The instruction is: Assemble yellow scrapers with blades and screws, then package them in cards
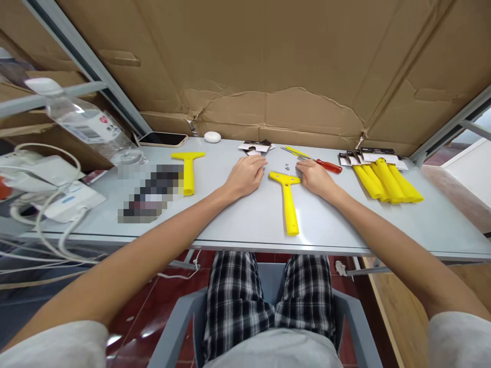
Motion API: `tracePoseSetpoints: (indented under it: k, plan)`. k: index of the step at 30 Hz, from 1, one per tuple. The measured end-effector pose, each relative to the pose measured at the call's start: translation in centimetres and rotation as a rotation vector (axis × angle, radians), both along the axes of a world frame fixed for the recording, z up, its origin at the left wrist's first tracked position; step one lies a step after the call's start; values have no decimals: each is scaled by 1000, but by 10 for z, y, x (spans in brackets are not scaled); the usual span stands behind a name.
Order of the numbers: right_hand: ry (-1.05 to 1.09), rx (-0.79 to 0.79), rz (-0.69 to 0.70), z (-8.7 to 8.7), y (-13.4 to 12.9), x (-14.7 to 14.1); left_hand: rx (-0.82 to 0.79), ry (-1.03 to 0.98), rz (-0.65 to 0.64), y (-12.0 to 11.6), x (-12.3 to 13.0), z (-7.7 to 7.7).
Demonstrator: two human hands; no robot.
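Note:
My left hand (247, 175) rests on the grey tabletop (238, 220) with loosely bent fingers and nothing visible in it. Opposite it, my right hand (316, 177) also lies on the table, fingers loosely extended, apparently holding nothing. Between and just below them is a yellow T-shaped scraper handle (289, 204), its wide head toward the back. A few small metal screws (287, 167) lie between the hands. Behind my right hand are a red-handled screwdriver (328, 166) and a slim yellow tool (297, 152). Black-and-white packaging cards (255, 147) lie behind my left hand.
Another yellow scraper handle (188, 174) lies at left, beside a blurred-out patch. Several yellow handles (387, 181) with cards are piled at right. A phone (163, 139), white oval object (212, 137), plastic bottle (90, 122) and tangled white cables (49, 204) occupy the left. Cardboard (268, 66) walls the back.

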State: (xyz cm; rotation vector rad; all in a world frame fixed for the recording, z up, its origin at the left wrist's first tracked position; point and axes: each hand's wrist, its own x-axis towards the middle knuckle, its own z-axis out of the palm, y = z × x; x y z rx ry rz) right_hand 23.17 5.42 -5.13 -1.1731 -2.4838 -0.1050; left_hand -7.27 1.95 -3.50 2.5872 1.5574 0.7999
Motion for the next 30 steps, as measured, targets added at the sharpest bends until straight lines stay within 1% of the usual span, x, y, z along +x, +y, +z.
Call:
tracePoseSetpoints:
  k: [3, 5, 6, 8, 11, 13, 15, 17, 20, 24, 27, 30]
  plan:
    - [-27, 0, 15, 1, 0, -1, 71, -98, -5, -7, 3, 6]
    - [-29, 4, 18, 3, 0, -2, 100, -146, -36, -21, 10, 12]
    - [-25, 6, 17, 4, 1, -2, 77, -152, -67, -30, 15, 16]
    - [-17, 7, 13, 5, 1, -2, -32, -126, -133, -53, 29, 24]
    - [-5, -5, 8, 7, 0, -3, -187, 42, -225, -83, 51, 39]
    - [8, -12, 7, 8, 0, -3, -231, 134, -221, -93, 63, 49]
    - [19, -17, 9, 9, 0, -3, -265, 225, -164, -94, 71, 59]
    - [26, -21, 11, 9, 0, -3, -300, 311, -115, -88, 74, 67]
    - [32, -30, 13, 9, 1, -3, -338, 393, -117, -79, 73, 75]
    - [30, -47, 5, 13, 1, -3, -390, 401, -179, -71, 65, 76]
    - [34, -74, -13, 17, 1, -5, -392, 380, -158, -68, 57, 73]
    - [64, -90, -16, 22, 2, -4, -384, 411, -118, -68, 51, 71]
